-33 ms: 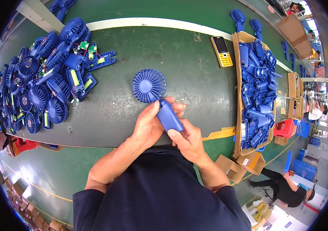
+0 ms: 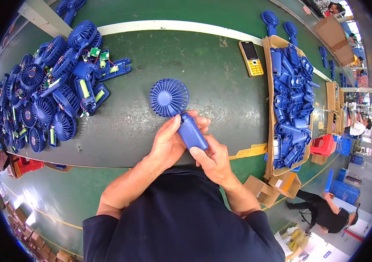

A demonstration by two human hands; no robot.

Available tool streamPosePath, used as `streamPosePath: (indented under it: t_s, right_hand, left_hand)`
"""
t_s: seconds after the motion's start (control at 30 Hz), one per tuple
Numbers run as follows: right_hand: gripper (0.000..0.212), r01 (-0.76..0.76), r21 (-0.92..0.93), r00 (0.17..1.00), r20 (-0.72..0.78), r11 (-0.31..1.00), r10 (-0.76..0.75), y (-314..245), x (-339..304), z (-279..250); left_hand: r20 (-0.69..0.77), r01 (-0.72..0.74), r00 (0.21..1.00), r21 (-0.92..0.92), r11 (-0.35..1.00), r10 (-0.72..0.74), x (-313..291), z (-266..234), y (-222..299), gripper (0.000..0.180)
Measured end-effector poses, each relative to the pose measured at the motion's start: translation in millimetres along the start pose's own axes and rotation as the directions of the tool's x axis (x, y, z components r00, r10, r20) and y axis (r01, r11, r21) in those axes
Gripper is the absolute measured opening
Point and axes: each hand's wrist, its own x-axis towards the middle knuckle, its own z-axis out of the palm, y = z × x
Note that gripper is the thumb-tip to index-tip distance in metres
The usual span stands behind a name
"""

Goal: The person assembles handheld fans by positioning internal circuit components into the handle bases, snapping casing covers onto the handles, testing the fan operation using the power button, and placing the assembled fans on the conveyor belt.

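Observation:
A blue handheld fan (image 2: 192, 133) is held over the near part of the green worktable, its round slatted head pointing away from me and its handle angled toward my right. My left hand (image 2: 168, 139) wraps around the handle near the neck, with the thumb on its left side and fingertips showing past its right side. At the handle's lower end, my right hand (image 2: 214, 158) grips with thumb and fingers. What lies beneath the handle is hidden by it and my hands.
Many blue fans with bare green circuit boards and batteries (image 2: 44, 109) are heaped on the left. A cardboard box (image 2: 271, 126) of blue plastic casings stands on the right, near a yellow phone (image 2: 251, 59). Another person (image 2: 334, 218) is at the lower right.
My hands and the fan keep the same place and grip. At the lower right the other person has shifted slightly, along with the blue object near that person's hand.

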Motion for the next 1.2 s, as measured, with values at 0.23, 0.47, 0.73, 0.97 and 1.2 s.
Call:
streamPosePath:
  t_s: [0.23,0.47,0.73,0.97,1.2]
  right_hand:
    - [0.033,0.185,-0.209,0.975,-0.08,0.96,-0.206,-5,7,2]
    - [0.031,-0.095,0.319,0.994,-0.013,0.943,0.105,-21,62,-17]
    - [0.034,-0.083,0.377,0.987,-0.097,0.923,0.129,-44,168,-39]
    - [0.055,0.144,0.366,0.982,-0.167,0.92,-0.088,-63,234,-29]
    - [0.028,0.285,0.13,0.958,-0.072,0.95,-0.277,-29,190,-3]
  left_hand:
    - [0.049,-0.034,0.998,0.09,0.995,0.03,3,-2,-2,0.052]
    - [-0.016,-0.126,0.992,0.082,0.989,0.127,4,1,-6,0.065]
    - [0.106,-0.026,0.994,-0.038,0.999,0.03,2,-11,-13,0.05]
    - [0.141,-0.038,0.99,0.052,0.998,0.03,2,-9,-10,0.045]
    - [0.174,-0.013,0.984,0.268,0.963,-0.035,-5,-12,-17,0.036]
